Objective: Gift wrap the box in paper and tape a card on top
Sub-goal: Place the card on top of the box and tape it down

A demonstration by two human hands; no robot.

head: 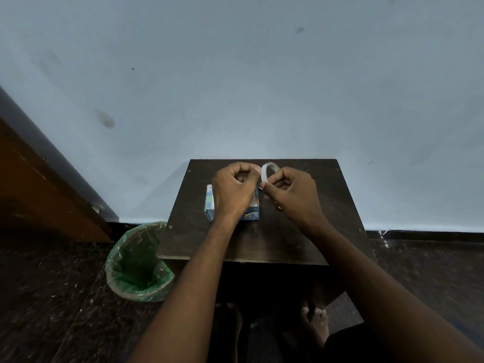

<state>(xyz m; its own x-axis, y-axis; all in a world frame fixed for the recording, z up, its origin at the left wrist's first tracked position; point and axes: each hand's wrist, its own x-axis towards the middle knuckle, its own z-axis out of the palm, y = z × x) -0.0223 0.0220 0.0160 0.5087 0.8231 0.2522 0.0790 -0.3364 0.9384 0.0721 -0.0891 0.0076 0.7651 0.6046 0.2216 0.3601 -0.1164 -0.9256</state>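
Pale blue wall fills the upper frame; dark wood table (262,239) at centre, dark speckled floor below. Wrapped box (209,205) in blue patterned paper sits on the table, left of centre, mostly hidden under the left hand (234,191). Both hands are raised just above it, close together, fingers curled. Tape roll (269,170), whitish, stands on edge between them; right hand (293,191) pinches it at the lower rim w/ thumb & fingers, left hand's fingertips are pinched at the roll's left side, prob. on the tape end, can't tell for sure. Green-lined bin (138,263) on the floor at lower left, beside the table. Brown door (39,195) at far left. Bare feet (315,326) at bottom centre.
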